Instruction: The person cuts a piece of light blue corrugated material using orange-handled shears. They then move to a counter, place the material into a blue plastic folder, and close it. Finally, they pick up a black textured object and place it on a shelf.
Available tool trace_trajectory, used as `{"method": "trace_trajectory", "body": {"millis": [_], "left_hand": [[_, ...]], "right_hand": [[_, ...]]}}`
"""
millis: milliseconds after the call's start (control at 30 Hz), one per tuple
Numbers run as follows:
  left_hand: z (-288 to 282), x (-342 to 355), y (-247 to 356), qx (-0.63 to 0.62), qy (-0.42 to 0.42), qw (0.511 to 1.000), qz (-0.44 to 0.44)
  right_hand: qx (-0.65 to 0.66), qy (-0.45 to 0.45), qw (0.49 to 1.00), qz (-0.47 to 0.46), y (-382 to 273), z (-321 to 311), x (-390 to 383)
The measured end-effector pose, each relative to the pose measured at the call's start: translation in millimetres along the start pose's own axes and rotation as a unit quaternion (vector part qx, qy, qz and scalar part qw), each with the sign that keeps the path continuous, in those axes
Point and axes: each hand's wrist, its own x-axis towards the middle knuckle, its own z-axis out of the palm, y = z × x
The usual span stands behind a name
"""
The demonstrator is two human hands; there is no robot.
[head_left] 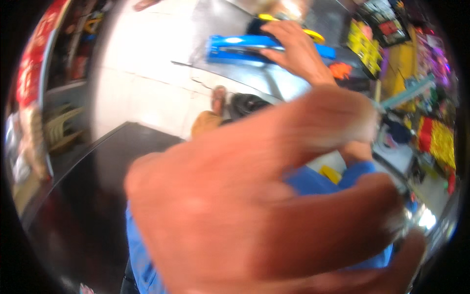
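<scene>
My left hand point(210, 206) fills the middle of the view, very close and blurred. Its back faces me, and its bent fingers point right, spread apart with nothing visible between them. Farther off, my right hand point(296, 51) reaches over a long blue bar-shaped object point(230, 49) with a shiny metallic strip. The thumb lies on the near side of that bar and the fingers on the far side. Behind it is a dark thing with yellow edges point(315, 35). My left hand hides part of my right forearm and the blue cloth point(311, 180) behind it.
A grey tabletop point(205, 24) lies under the blue object, with an orange piece point(341, 70) and yellow packages point(364, 46) nearby. A dark glossy surface point(103, 196) stands at the left. A foot point(219, 98) shows on the pale tiled floor point(142, 59). Colourful goods crowd the right.
</scene>
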Motion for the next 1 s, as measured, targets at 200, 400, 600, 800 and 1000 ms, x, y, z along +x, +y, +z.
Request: {"method": "trace_trajectory", "body": {"millis": [200,400,600,800,1000], "left_hand": [[-28.0,22.9,-2.6,0.000,-0.004,0.998,0.057],[-43.1,27.9,23.3,0.026,-0.034,0.995,0.087],[-51.3,28.7,39.5,0.022,-0.028,0.993,0.109],[-58.3,49.4,27.8,0.026,-0.022,0.995,0.089],[-18.1,-15.2,-43.7,-0.013,-0.007,0.979,-0.203]], "right_hand": [[0.154,0.074,0.984,0.053,-53.9,-6.2,0.6],[0.361,-0.412,0.821,0.162,-58.4,118.5,-4.7],[0.175,-0.534,0.803,0.197,-58.5,116.3,-14.9],[0.222,-0.315,0.828,0.407,3.0,156.2,-191.3],[0.234,-0.306,0.783,0.488,0.6,141.6,-309.5]]}}
